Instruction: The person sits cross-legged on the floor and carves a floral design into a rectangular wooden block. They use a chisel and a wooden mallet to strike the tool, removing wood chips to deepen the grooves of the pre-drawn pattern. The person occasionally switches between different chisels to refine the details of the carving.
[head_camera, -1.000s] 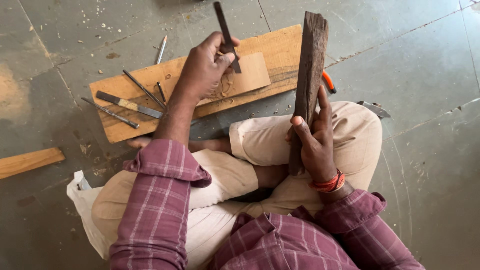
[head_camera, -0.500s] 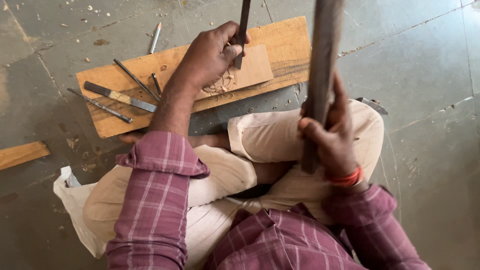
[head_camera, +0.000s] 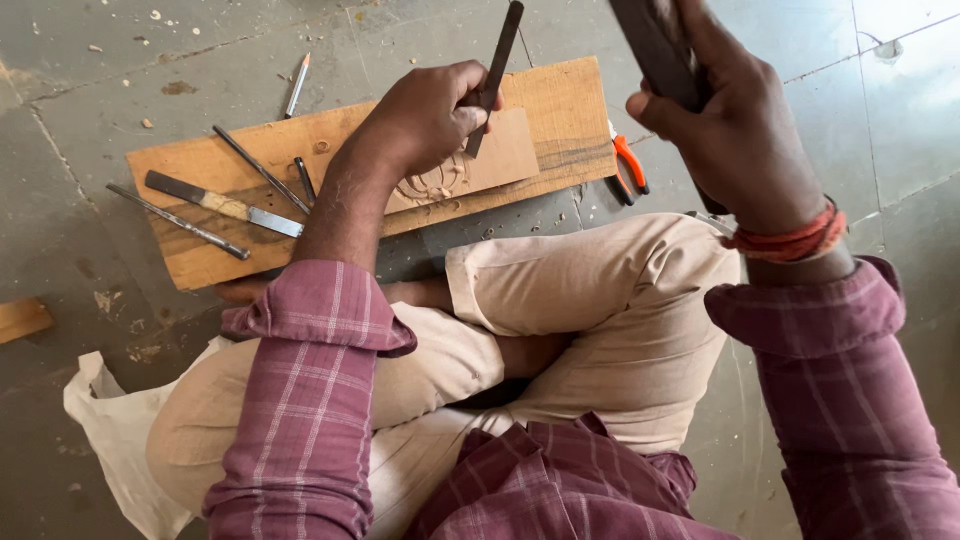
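Note:
I sit cross-legged on a grey stone floor. My left hand (head_camera: 425, 120) grips a dark metal chisel (head_camera: 497, 65), its tip set on a small light wood panel (head_camera: 490, 160) that carries a carved flower pattern. That panel lies on a larger wooden board (head_camera: 560, 110). My right hand (head_camera: 735, 135) is raised high at the upper right, closed around a dark wooden stick (head_camera: 650, 45) that runs out of the top of the picture. A red thread band circles my right wrist.
Several chisels (head_camera: 225, 205) and thin metal tools lie on the board's left part. A pencil (head_camera: 297, 85) rests on the floor behind it. Orange-handled pliers (head_camera: 630, 165) lie right of the board. A white cloth (head_camera: 115, 430) and a wood offcut (head_camera: 20, 318) are at the left.
My right hand has lifted the dark wooden stick from beside my knee up and toward the camera. My left hand has kept the chisel on the carved panel.

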